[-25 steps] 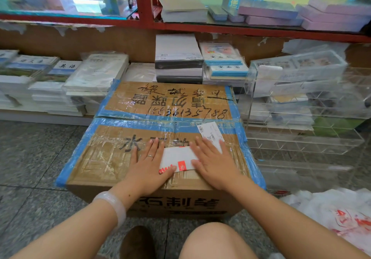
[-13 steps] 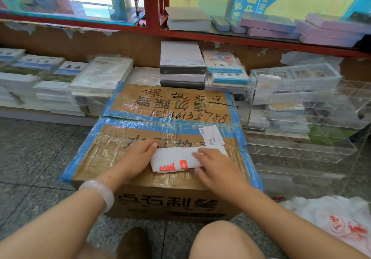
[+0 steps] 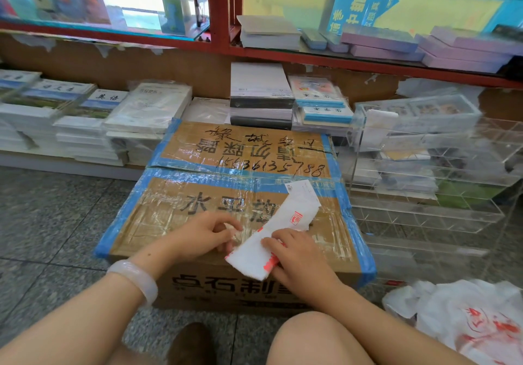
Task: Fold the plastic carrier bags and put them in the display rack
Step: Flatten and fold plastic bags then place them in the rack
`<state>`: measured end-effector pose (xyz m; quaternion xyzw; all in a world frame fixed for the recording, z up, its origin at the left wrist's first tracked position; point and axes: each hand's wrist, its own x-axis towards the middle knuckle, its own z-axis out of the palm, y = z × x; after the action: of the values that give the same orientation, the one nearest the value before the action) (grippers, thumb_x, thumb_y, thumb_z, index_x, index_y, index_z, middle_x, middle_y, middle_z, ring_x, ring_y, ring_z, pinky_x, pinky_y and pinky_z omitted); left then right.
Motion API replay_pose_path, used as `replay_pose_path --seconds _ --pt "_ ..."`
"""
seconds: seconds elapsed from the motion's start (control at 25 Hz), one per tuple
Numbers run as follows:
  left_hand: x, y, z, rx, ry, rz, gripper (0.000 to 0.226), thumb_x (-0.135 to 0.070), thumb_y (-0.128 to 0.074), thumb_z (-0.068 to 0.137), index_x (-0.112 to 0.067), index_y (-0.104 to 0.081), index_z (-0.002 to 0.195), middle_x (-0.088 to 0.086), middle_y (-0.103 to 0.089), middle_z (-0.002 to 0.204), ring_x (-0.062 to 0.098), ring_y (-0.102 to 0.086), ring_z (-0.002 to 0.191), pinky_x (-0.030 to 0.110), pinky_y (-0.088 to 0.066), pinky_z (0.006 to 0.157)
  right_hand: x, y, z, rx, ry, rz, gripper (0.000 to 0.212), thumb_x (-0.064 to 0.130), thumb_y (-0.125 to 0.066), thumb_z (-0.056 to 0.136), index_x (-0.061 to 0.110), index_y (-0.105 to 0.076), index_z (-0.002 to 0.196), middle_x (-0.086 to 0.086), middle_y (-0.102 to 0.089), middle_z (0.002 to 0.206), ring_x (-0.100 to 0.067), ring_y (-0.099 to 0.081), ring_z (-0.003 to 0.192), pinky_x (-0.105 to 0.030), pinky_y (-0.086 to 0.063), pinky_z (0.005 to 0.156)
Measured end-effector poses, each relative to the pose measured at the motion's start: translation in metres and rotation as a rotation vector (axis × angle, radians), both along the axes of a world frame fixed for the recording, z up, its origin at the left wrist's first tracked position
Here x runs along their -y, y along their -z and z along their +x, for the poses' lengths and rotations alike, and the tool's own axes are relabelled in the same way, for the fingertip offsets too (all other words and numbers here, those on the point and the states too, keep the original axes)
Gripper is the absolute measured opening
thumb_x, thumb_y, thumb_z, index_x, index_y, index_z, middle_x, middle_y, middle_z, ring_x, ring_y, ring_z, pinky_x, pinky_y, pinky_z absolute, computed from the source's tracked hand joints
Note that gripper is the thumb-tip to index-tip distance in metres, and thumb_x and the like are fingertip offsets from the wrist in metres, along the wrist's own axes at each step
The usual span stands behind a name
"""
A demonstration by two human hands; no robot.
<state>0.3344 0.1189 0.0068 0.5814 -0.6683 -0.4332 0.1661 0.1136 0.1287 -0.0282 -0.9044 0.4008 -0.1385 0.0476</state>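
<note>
A white plastic carrier bag with red print, folded into a narrow strip, is tilted up over the taped cardboard box. My right hand grips its near end, thumb on top and fingers underneath. My left hand is just left of the strip, fingers curled and pinched at its left edge. The clear acrylic display rack stands to the right of the box, holding some folded white bags in its upper compartment. A heap of unfolded white bags with red print lies on the floor at the lower right.
Stacks of books and notebooks line the low shelf behind the box. A red-framed glass shelf runs above. My knees and a brown shoe are close to the box's front. Grey stone floor lies to the left.
The folded bag lay flat under both pressing hands. My right hand has since lifted and turned it into a slanted strip, and my left hand has curled its fingers at the strip's edge.
</note>
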Motion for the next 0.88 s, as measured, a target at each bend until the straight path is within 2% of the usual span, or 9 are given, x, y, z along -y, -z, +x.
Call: replay_pose_path --seconds 0.08,0.12,0.2,0.24,0.32,0.44,0.56,0.68,0.88 --pt "0.002 -0.003 0.002 -0.067 -0.166 -0.089 0.028 -0.009 -0.046 0.096 -0.034 -0.058 0.094 -0.006 -0.068 0.079 0.010 -0.062 0.076 0.025 -0.049 0.073 0.003 -0.019 0.003 0.295 0.180 0.196 0.009 0.017 -0.057 0.090 0.018 -0.065 0.087 0.001 -0.066 0.084 -0.018 -0.061 0.076 -0.028 -0.047 0.064" --pt "0.003 -0.005 0.003 -0.105 -0.241 -0.137 0.029 -0.007 -0.044 0.096 -0.033 -0.058 0.095 -0.003 -0.067 0.084 0.013 -0.061 0.078 0.027 -0.049 0.074 0.006 -0.032 0.006 0.530 0.344 0.477 0.017 0.020 -0.050 0.097 0.018 -0.062 0.084 -0.002 -0.067 0.085 -0.019 -0.062 0.078 -0.028 -0.049 0.066" --pt "0.005 -0.008 0.005 -0.146 -0.372 -0.235 0.027 -0.008 -0.043 0.096 -0.029 -0.058 0.096 -0.002 -0.064 0.087 0.014 -0.058 0.078 0.028 -0.046 0.072 0.015 -0.060 0.009 1.203 0.489 1.125 0.015 0.025 -0.045 0.099 0.018 -0.058 0.096 -0.008 -0.068 0.098 -0.023 -0.066 0.088 -0.034 -0.057 0.075" --pt "0.005 -0.010 0.003 -0.127 -0.434 -0.294 0.023 -0.010 -0.042 0.097 -0.027 -0.058 0.098 -0.004 -0.063 0.088 0.015 -0.058 0.079 0.028 -0.045 0.070 0.019 -0.069 0.008 1.500 0.520 1.249 0.014 0.023 -0.044 0.099 0.017 -0.056 0.102 -0.008 -0.068 0.101 -0.022 -0.066 0.090 -0.033 -0.059 0.074" --pt "0.004 -0.016 -0.006 -0.015 -0.502 -0.450 0.019 -0.013 -0.043 0.097 -0.020 -0.059 0.104 -0.005 -0.058 0.089 0.016 -0.055 0.080 0.026 -0.044 0.065 0.026 -0.070 0.008 1.778 0.705 1.272 0.015 0.021 -0.045 0.098 0.015 -0.054 0.108 -0.007 -0.066 0.097 -0.018 -0.064 0.083 -0.026 -0.058 0.059" --pt "-0.002 -0.023 -0.034 0.204 -0.308 -0.832 0.020 -0.017 -0.046 0.095 -0.008 -0.063 0.100 0.002 -0.057 0.093 0.015 -0.051 0.076 0.022 -0.041 0.061 0.020 -0.053 0.014 1.789 1.000 1.254 0.025 0.021 -0.047 0.098 0.009 -0.051 0.119 -0.008 -0.062 0.095 -0.017 -0.060 0.077 -0.020 -0.051 0.042" --pt "-0.004 -0.014 -0.058 0.300 -0.069 -1.045 0.030 -0.025 -0.042 0.089 -0.006 -0.065 0.096 0.008 -0.061 0.092 0.022 -0.057 0.072 0.031 -0.049 0.059 0.013 -0.045 0.020 1.887 1.051 1.237 0.031 0.015 -0.045 0.099 0.006 -0.046 0.129 -0.011 -0.061 0.104 -0.022 -0.060 0.086 -0.026 -0.058 0.059" --pt "-0.001 0.009 -0.069 0.499 0.130 -1.061 0.027 -0.024 -0.048 0.078 -0.011 -0.064 0.096 0.007 -0.066 0.094 0.022 -0.063 0.073 0.026 -0.051 0.059 0.011 -0.045 0.021 1.918 1.038 1.278 0.033 0.012 -0.042 0.100 0.005 -0.043 0.133 -0.017 -0.058 0.121 -0.027 -0.057 0.103 -0.036 -0.049 0.084" --pt "0.005 0.040 -0.067 0.747 0.254 -0.896 0.033 -0.027 -0.088 0.041 -0.022 -0.067 0.065 -0.007 -0.063 0.064 0.017 -0.057 0.056 0.023 -0.042 0.052 -0.003 -0.048 0.016 1.567 0.886 1.515 0.025 0.020 -0.036 0.103 0.010 -0.051 0.120 -0.007 -0.062 0.100 -0.026 -0.051 0.120 -0.042 -0.037 0.101"
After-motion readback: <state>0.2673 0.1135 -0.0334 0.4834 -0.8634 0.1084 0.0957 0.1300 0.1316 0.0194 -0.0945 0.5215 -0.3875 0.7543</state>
